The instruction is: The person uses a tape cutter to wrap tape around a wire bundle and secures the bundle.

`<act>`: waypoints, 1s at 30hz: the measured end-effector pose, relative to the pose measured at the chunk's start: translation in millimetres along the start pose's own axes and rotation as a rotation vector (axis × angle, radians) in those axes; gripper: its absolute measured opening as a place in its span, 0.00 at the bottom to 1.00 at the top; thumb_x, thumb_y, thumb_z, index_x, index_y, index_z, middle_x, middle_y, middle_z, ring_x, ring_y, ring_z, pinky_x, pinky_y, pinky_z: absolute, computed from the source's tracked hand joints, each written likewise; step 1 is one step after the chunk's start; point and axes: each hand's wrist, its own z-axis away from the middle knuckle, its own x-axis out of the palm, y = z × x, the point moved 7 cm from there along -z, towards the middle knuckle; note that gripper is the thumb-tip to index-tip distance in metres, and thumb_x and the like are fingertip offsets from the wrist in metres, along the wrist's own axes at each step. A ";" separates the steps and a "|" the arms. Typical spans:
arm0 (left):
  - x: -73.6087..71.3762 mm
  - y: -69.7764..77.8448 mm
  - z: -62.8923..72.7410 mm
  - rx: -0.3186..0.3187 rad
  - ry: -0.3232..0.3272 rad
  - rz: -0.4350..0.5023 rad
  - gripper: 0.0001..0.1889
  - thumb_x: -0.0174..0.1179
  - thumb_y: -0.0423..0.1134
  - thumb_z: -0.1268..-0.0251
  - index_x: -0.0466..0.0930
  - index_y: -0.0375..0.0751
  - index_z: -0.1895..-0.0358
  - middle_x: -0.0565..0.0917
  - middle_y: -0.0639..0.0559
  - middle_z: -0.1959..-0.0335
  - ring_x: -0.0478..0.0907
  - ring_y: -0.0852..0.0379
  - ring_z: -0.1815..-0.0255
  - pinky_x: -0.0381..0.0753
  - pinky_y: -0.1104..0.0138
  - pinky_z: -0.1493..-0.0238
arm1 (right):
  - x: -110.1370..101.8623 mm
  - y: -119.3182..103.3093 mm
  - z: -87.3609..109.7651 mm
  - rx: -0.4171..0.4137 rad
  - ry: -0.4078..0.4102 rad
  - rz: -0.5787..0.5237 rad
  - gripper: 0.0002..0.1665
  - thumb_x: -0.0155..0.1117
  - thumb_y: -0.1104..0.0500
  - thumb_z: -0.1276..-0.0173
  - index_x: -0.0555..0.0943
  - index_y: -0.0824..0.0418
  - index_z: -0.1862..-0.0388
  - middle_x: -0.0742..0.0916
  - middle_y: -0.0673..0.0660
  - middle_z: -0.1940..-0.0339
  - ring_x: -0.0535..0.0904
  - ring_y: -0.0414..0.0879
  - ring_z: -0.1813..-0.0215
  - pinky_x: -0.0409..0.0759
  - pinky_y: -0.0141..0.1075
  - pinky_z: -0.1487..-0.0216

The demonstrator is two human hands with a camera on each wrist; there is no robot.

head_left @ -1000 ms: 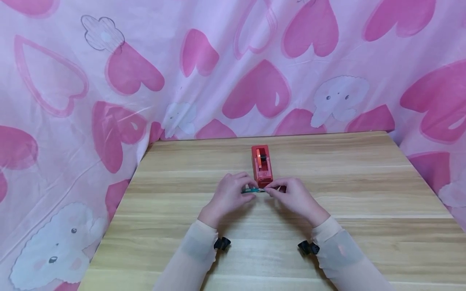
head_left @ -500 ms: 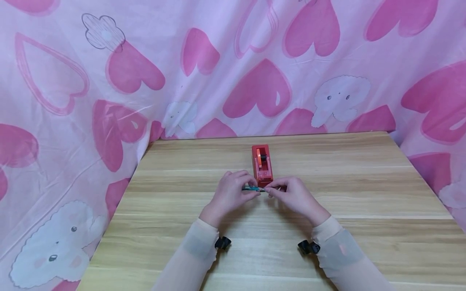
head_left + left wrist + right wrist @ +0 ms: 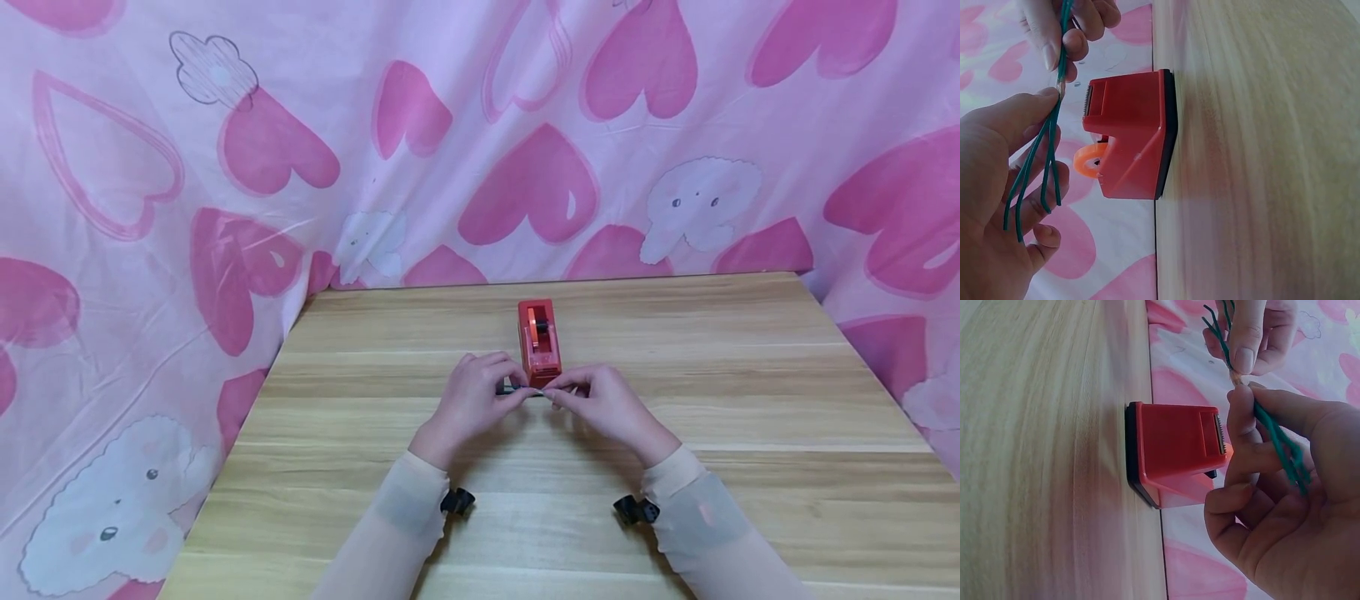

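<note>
Several thin green wires (image 3: 1054, 140) make a bundle between my hands, just in front of the red tape dispenser (image 3: 540, 346). Copper-coloured strands (image 3: 1060, 86) show at the middle, where the two sets of wires meet. My left hand (image 3: 474, 402) pinches one side of that joint between thumb and finger; its wire ends fan out over the fingers. On the other side, my right hand (image 3: 606, 407) pinches the bundle beside the joint, and the green tails (image 3: 1282, 447) run back across its palm. Both hands are above the table, apart from the dispenser.
An orange roll (image 3: 1088, 159) sits in the dispenser, whose toothed cutter (image 3: 1220, 433) faces the hands. The wooden table (image 3: 750, 358) reaches back to a pink heart-patterned cloth (image 3: 525, 183). Black wrist cameras (image 3: 636, 510) are strapped over both sleeves.
My left thumb has risen and closed toward the joint, so less green shows between the hands in the head view. The right hand and the tape dispenser have stayed in place.
</note>
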 end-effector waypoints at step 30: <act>8.8 -16.0 5.0 -0.203 -0.180 0.304 0.10 0.62 0.49 0.25 0.90 0.50 0.58 0.83 0.62 0.68 0.73 0.59 0.66 0.74 0.67 0.66 | -10.9 -3.4 2.0 -0.048 0.077 0.040 0.06 0.73 0.53 0.30 0.92 0.48 0.57 0.89 0.50 0.62 0.73 0.46 0.70 0.71 0.32 0.73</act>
